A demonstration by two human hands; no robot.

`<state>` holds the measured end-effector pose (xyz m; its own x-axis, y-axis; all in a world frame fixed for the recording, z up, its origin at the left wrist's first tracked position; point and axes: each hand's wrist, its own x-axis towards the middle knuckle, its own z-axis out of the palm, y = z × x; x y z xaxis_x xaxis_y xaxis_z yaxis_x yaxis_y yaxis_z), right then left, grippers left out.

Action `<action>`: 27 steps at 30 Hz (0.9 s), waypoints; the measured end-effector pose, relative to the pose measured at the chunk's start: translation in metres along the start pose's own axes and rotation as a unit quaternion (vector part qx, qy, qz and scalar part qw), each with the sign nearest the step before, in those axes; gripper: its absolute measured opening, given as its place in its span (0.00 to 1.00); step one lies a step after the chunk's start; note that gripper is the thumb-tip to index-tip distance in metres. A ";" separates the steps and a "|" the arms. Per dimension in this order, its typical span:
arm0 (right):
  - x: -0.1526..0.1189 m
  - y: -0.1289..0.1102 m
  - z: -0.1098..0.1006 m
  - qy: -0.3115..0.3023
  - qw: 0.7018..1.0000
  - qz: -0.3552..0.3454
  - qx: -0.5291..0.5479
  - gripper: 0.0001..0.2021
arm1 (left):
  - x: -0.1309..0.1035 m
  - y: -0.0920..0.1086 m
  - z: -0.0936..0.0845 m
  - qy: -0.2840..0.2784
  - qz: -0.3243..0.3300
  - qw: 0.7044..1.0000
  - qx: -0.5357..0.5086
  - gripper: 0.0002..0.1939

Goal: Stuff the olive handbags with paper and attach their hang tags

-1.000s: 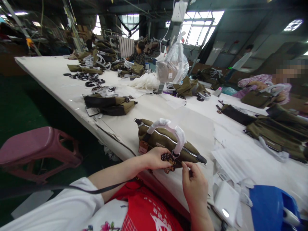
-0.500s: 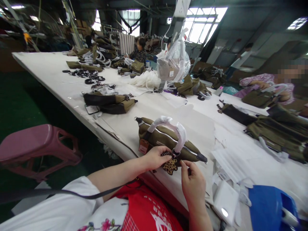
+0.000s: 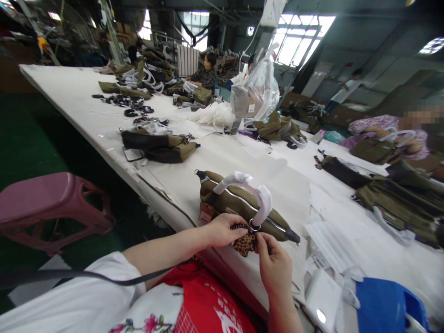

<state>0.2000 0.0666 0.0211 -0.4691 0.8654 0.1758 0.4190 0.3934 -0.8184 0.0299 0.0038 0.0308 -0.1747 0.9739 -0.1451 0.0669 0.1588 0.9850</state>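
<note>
An olive handbag with a silver zip and a white-wrapped handle stands on the white table near its front edge. At its near side, my left hand pinches the beaded chain of a leopard-print charm. The fingertips of my right hand are pressed together at the charm's right edge, by the ring at the handle's base; what they grip is too small to tell. A brown tag hangs at the bag's left end.
Olive and black bags lie left on the table, more bags at right. A white device and blue container are at lower right. A pink stool stands left. A person in a patterned top handles a bag at right.
My right hand has moved left and now touches the charm's edge. The charm has turned slightly. The camera view has shifted a little.
</note>
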 end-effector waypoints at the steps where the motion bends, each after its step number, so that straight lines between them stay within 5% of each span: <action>1: 0.000 0.000 0.001 -0.004 1.000 0.004 0.010 0.21 | 0.000 0.000 0.000 0.001 -0.003 1.000 0.002 0.14; 5: -0.004 0.000 0.005 -0.012 0.999 0.023 0.028 0.24 | -0.001 0.001 -0.002 0.008 0.006 0.999 0.038 0.14; 11: -0.010 0.002 0.007 0.005 1.000 0.019 0.012 0.21 | -0.008 0.007 -0.003 0.037 0.102 0.978 0.176 0.12; 18: -0.004 0.009 0.000 -0.053 0.989 0.078 0.117 0.22 | -0.010 0.007 -0.005 0.063 0.115 0.974 0.183 0.13; 27: -0.006 0.007 0.006 -0.027 0.987 0.092 0.131 0.23 | -0.011 0.003 -0.004 0.059 0.126 0.976 0.169 0.13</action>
<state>0.2011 0.0624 0.0115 -0.4466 0.8946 -0.0130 0.2899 0.1310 -0.9480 0.0281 -0.0071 0.0357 -0.2221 0.9664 0.1291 0.4383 -0.0193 0.8986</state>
